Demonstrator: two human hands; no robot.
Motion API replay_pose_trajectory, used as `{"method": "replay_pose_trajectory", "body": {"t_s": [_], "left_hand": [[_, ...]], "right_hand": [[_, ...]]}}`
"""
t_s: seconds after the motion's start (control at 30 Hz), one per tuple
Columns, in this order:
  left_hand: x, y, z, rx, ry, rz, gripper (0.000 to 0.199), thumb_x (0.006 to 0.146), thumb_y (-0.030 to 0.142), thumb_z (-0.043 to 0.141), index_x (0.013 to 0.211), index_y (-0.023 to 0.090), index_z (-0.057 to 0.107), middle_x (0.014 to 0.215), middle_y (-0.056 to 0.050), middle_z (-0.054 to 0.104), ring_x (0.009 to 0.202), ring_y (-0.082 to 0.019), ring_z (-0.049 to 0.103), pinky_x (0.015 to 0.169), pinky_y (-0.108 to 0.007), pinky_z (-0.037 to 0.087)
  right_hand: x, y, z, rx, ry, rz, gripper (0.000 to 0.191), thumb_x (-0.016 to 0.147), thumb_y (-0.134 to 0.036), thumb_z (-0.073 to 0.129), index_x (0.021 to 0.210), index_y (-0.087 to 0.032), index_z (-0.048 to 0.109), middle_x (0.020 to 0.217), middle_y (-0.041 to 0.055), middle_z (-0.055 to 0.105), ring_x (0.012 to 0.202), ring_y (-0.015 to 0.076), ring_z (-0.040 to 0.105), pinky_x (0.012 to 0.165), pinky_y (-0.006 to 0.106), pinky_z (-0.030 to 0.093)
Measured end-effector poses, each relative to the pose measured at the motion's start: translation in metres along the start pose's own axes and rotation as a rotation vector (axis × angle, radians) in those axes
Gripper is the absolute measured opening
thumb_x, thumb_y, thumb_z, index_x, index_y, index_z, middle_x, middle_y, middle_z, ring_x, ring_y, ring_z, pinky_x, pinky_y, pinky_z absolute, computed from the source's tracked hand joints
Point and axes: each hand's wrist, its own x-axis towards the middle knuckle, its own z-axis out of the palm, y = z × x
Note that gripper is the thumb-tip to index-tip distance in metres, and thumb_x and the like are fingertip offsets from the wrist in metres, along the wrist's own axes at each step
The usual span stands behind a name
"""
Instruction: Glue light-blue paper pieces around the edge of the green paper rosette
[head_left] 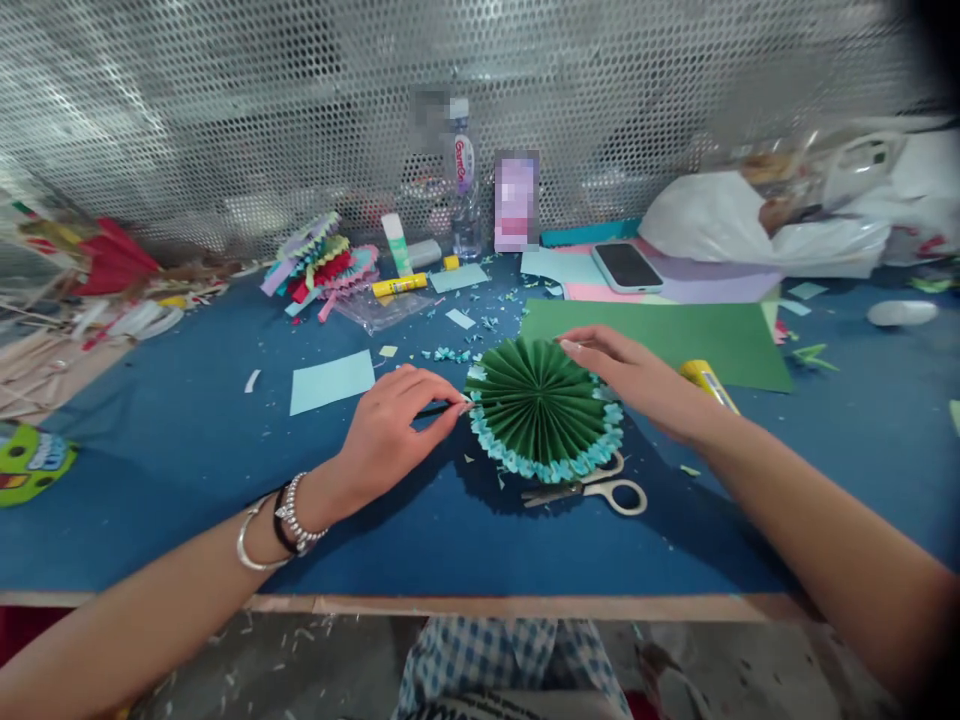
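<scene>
A round, pleated green paper fan (536,400) has small light-blue paper pieces along its lower and side edges. At its left edge, my left hand (409,425) pinches with thumb and index finger; a thin dark item shows beneath the fingers, and what the tips hold is too small to name. My right hand (619,370) rests its extended fingers on the fan's upper right edge. Scissors (619,492) with pale handles lie partly under the fan's lower edge. Small blue cut pieces (450,355) are scattered behind the fan.
Green paper (667,335) and a yellow glue stick (709,385) lie right on the blue table (187,520). A light-blue card (332,382) is left. Farther back are a phone (628,267), a bottle (465,190), glue sticks and colourful pleated paper (322,265).
</scene>
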Motion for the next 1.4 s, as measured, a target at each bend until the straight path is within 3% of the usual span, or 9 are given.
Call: {"method": "replay_pose_trajectory", "body": {"t_s": [0.13, 0.27, 0.37, 0.6, 0.83, 1.0, 1.13, 1.23, 1.4], "left_hand": [[0.003, -0.004, -0.003, 0.033, 0.004, -0.066, 0.012, 0.086, 0.027, 0.052, 0.082, 0.018, 0.059, 0.083, -0.003, 0.065, 0.081, -0.015, 0.056, 0.079, -0.031, 0.043], [0.004, -0.007, -0.003, 0.043, -0.013, -0.099, 0.015, 0.086, 0.030, 0.050, 0.081, 0.019, 0.059, 0.084, -0.002, 0.065, 0.080, -0.015, 0.056, 0.079, -0.031, 0.043], [0.004, -0.007, -0.003, 0.053, -0.004, -0.095, 0.016, 0.087, 0.030, 0.050, 0.081, 0.019, 0.060, 0.084, -0.002, 0.066, 0.082, -0.015, 0.057, 0.084, -0.032, 0.041], [0.002, -0.008, -0.005, 0.114, 0.027, -0.048, 0.014, 0.086, 0.029, 0.050, 0.082, 0.020, 0.060, 0.086, -0.002, 0.068, 0.084, -0.015, 0.059, 0.087, -0.033, 0.040], [0.000, -0.013, -0.011, 0.202, 0.157, 0.041, 0.009, 0.083, 0.027, 0.056, 0.082, 0.021, 0.062, 0.083, -0.002, 0.069, 0.080, -0.016, 0.060, 0.079, -0.033, 0.043], [0.003, -0.015, -0.013, 0.124, 0.069, 0.034, 0.015, 0.085, 0.031, 0.053, 0.082, 0.019, 0.061, 0.082, -0.004, 0.068, 0.080, -0.016, 0.058, 0.079, -0.033, 0.044], [0.004, -0.018, -0.016, 0.008, -0.068, 0.009, 0.025, 0.089, 0.030, 0.042, 0.079, 0.018, 0.061, 0.077, -0.004, 0.067, 0.076, -0.015, 0.057, 0.077, -0.031, 0.044], [0.004, -0.019, -0.018, -0.041, -0.049, -0.073, 0.033, 0.092, 0.028, 0.034, 0.077, 0.018, 0.062, 0.075, -0.003, 0.066, 0.074, -0.014, 0.057, 0.076, -0.030, 0.044], [0.004, -0.023, -0.018, 0.033, 0.003, -0.193, 0.036, 0.093, 0.029, 0.030, 0.080, 0.018, 0.062, 0.076, -0.003, 0.066, 0.078, -0.015, 0.057, 0.076, -0.029, 0.044]], "right_hand": [[0.001, 0.004, 0.007, 0.056, -0.030, 0.067, 0.052, 0.076, -0.056, 0.053, 0.115, -0.022, 0.051, 0.110, 0.0065, 0.057, 0.097, 0.0208, 0.051, 0.078, 0.033, 0.040], [-0.001, 0.004, 0.010, 0.138, -0.063, 0.139, 0.058, 0.072, -0.053, 0.058, 0.121, -0.024, 0.046, 0.103, 0.0050, 0.056, 0.080, 0.0163, 0.050, 0.057, 0.026, 0.036], [-0.003, 0.002, 0.009, 0.199, -0.043, 0.121, 0.057, 0.071, -0.051, 0.060, 0.120, -0.025, 0.046, 0.100, 0.0037, 0.056, 0.072, 0.0134, 0.047, 0.052, 0.024, 0.032], [-0.004, 0.000, 0.012, 0.288, -0.030, 0.005, 0.047, 0.072, -0.044, 0.061, 0.112, -0.021, 0.050, 0.079, -0.0011, 0.054, 0.070, 0.0123, 0.047, 0.060, 0.025, 0.035], [-0.006, -0.005, 0.013, 0.349, 0.025, -0.017, 0.061, 0.067, -0.047, 0.065, 0.120, -0.023, 0.044, 0.092, 0.0014, 0.055, 0.086, 0.0155, 0.050, 0.072, 0.027, 0.039], [-0.004, -0.004, 0.012, 0.349, 0.005, 0.038, 0.063, 0.066, -0.045, 0.066, 0.121, -0.023, 0.044, 0.079, -0.0016, 0.051, 0.078, 0.0147, 0.052, 0.069, 0.028, 0.041], [0.002, 0.005, 0.012, 0.223, 0.017, 0.002, 0.059, 0.069, -0.044, 0.063, 0.120, -0.020, 0.045, 0.091, 0.0045, 0.057, 0.094, 0.0182, 0.052, 0.079, 0.031, 0.041], [0.006, 0.014, 0.012, 0.024, 0.057, -0.033, 0.057, 0.074, -0.045, 0.058, 0.122, -0.019, 0.042, 0.101, 0.0093, 0.057, 0.093, 0.0206, 0.054, 0.078, 0.034, 0.042], [0.012, 0.026, 0.001, -0.489, 0.362, -0.334, 0.048, 0.080, -0.040, 0.048, 0.119, -0.012, 0.041, 0.110, 0.0151, 0.052, 0.103, 0.0288, 0.046, 0.086, 0.046, 0.036]]}}
